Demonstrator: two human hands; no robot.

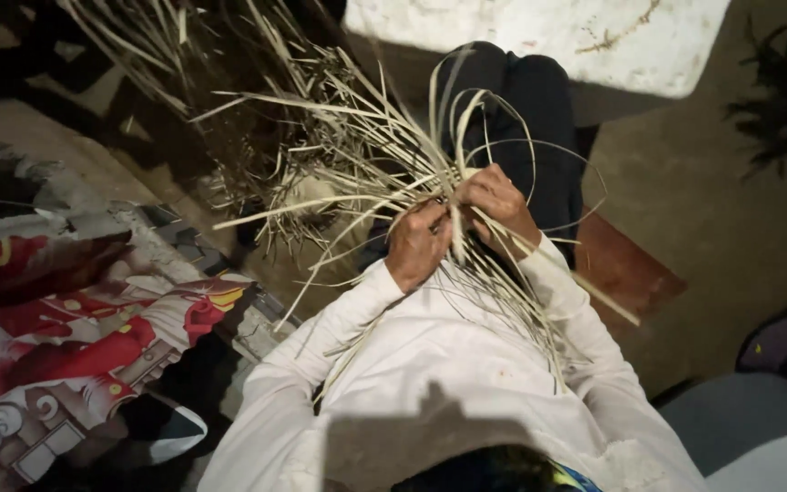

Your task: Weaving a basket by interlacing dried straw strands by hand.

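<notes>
Gripping pale reed strips (384,182) in both clenched hands, left (418,244) and right (495,202); loose strands risked slipping, unravelling.

Bare floor with cut strips and cloth

The floor (712,228) is dull brown and earthen-looking, dim under low light. A loose heap of pale strips (275,155) lies on it at the upper left, fanned out and tangled. A red, white and black printed cloth (66,337) is spread along the left side. A flat reddish-brown board (626,269) rests on the floor to the right, and a pale, stained slab (548,36) lies at the top edge.
</notes>
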